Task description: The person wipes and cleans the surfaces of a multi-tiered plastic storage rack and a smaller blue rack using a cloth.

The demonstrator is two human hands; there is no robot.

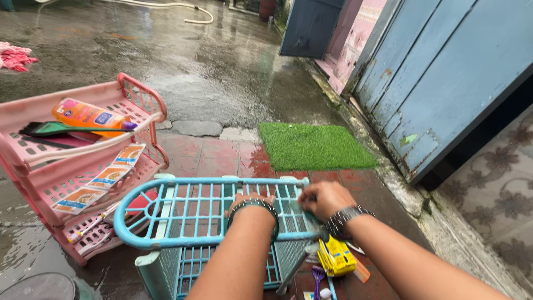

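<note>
Both hands work on a blue rack (pixel 189 214), a slatted plastic shelf unit that stands on wet ground at six o'clock, directly under the forearms. The left hand (pixel 251 201) reaches down through the top tier; its fingers are hidden among the slats, so I cannot tell how far it is closed or whether it grips anything. A dark bracelet (pixel 254 206) circles its wrist. The right hand (pixel 326 199) is curled into a loose fist at the rack's right rim, at three o'clock of the left hand; it touches the frame there, though whether the fingers clamp the bar is unclear. A metal watch (pixel 345 218) sits on that wrist. Just beside the rack at nine o'clock stands a pink rack (pixel 39 161), tilted, with an orange tube (pixel 91 115) and a dark comb (pixel 61 129) on its upper tier and a strip of sachets (pixel 102 180) draped across the lower one. At five o'clock, on the tiles beneath the right forearm, lie a yellow packet (pixel 337 256) and a purple brush (pixel 317 275). A green mat (pixel 313 145) lies at twelve o'clock, well apart from the hands, before a blue door (pixel 444 72) at two o'clock.
</note>
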